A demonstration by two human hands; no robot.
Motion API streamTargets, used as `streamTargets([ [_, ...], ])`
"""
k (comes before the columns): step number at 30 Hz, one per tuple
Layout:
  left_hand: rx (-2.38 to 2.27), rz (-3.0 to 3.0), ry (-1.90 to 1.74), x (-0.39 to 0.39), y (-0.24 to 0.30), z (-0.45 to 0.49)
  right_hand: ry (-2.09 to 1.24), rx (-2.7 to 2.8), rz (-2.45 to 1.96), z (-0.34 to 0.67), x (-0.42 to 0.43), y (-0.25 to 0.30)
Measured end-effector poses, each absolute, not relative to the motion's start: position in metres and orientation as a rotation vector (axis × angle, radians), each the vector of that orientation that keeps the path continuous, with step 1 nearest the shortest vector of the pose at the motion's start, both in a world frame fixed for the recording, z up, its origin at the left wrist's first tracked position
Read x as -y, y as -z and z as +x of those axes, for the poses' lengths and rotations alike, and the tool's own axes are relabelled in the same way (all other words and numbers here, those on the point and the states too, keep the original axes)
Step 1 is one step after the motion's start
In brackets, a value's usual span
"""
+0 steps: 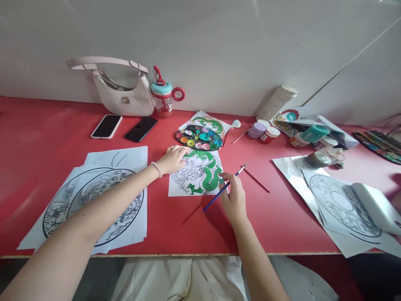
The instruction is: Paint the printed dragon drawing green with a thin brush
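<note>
A white sheet with a partly green-painted dragon drawing [196, 173] lies on the red table [40, 138]. My left hand [173, 159] rests flat on the sheet's upper left corner, fingers spread, a pale bead bracelet on the wrist. My right hand [233, 196] pinches a thin blue-handled paintbrush [224, 188] just right of the sheet, its tip pointing up and right. A black oval paint palette [198, 138] with several colours sits right behind the sheet.
Printed line-drawing sheets [94, 196] lie at left, more sheets [341, 200] at right. Two phones [107, 125] [141, 128], a pale handbag [122, 90] and a small bottle [163, 96] stand at the back. Paint jars [265, 131], a loose brush [256, 179] and a second palette [379, 144] clutter the right.
</note>
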State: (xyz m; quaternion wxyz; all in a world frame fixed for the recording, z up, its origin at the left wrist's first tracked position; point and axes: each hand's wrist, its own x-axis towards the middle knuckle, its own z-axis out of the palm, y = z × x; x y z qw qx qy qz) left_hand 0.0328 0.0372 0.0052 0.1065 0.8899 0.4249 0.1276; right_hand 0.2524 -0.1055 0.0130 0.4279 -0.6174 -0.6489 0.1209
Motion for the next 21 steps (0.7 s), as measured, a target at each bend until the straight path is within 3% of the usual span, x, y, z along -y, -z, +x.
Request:
streamTargets([
  [21,-1.139,2.645,-0.292,-0.052,-0.010,0.050,-0.499,1.426,-1.602,0.256,0.104,-0.016],
])
